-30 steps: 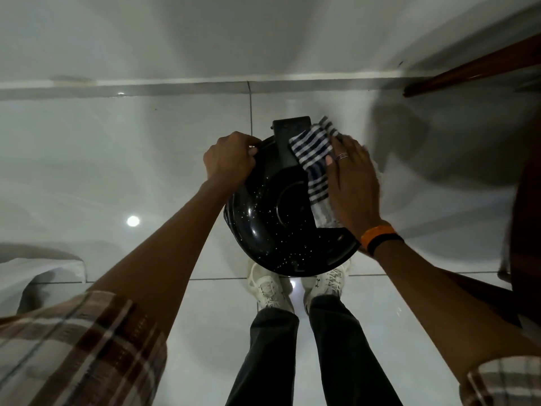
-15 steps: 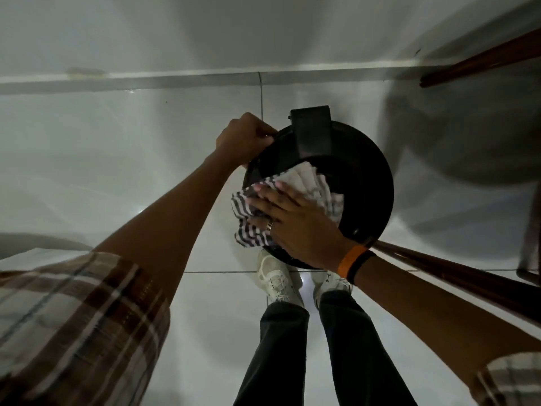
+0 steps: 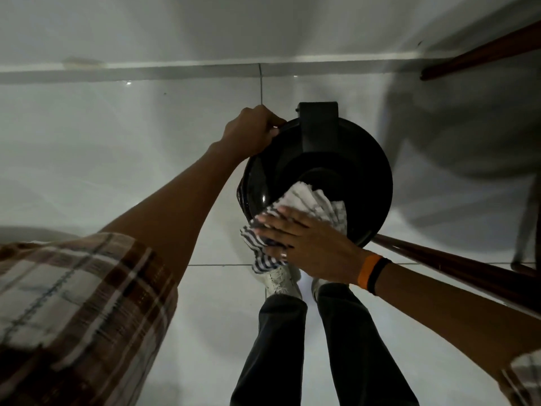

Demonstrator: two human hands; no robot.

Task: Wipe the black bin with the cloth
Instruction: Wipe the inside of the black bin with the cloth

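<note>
A round black bin [image 3: 363, 159] with a glossy lid and a black hinge block at its far side stands on the white tiled floor in front of my feet. My left hand [image 3: 253, 131] grips the bin's upper left rim. A white cloth with dark blue stripes [image 3: 313, 205] lies on the near left part of the lid and hangs over its edge. My right hand [image 3: 304, 240] lies flat on the cloth with fingers spread, pressing it against the bin.
A dark wooden bar [image 3: 456, 265] runs from under the bin toward the lower right. Another wooden piece [image 3: 480, 54] crosses the top right by the wall. My white shoes [image 3: 282, 278] and dark trousers are just below the bin.
My right hand has carried the cloth from the lid's far right side to its near left edge. The left hand keeps its grip on the rim.
</note>
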